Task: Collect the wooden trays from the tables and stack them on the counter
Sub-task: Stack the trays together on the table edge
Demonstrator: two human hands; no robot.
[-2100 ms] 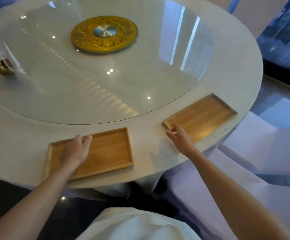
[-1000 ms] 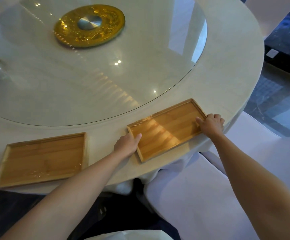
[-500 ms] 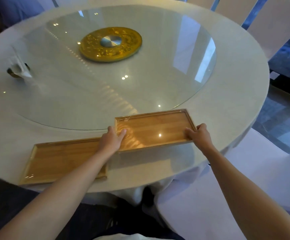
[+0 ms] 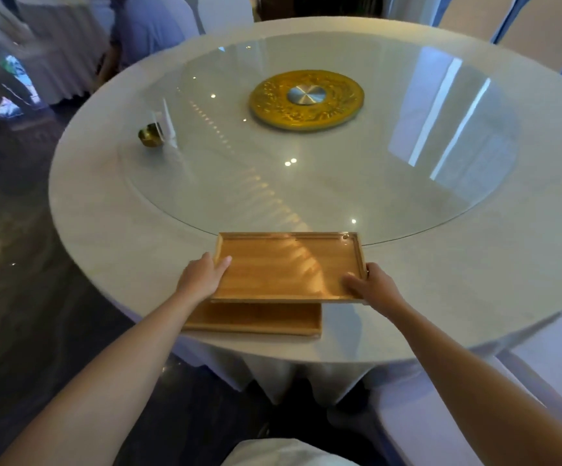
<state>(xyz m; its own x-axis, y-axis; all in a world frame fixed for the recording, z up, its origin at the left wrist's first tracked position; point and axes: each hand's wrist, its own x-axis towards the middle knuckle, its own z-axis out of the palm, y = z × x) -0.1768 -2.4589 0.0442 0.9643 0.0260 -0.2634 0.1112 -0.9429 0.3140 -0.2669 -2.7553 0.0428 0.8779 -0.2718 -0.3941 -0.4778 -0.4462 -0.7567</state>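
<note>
I hold a shallow rectangular wooden tray point(image 4: 289, 265) by its two short ends, just above the round white table point(image 4: 111, 237). My left hand point(image 4: 202, 275) grips the tray's left end with the thumb inside the rim. My right hand point(image 4: 372, 285) grips the right end, thumb lying on the tray's floor. Under it, shifted left and toward me, lies a second wooden tray point(image 4: 256, 319) near the table's front edge, mostly covered by the upper one.
A glass turntable point(image 4: 340, 183) with a gold centre disc point(image 4: 306, 99) fills the table's middle. A small brass holder with a clear card stand point(image 4: 153, 134) sits at its left. White-covered chairs point(image 4: 474, 415) stand at my right, and more draped furniture at the far left.
Both hands took the right-hand tray off the table, carried it leftward and brought it over the other tray. Earlier the two trays lay apart along the front edge.
</note>
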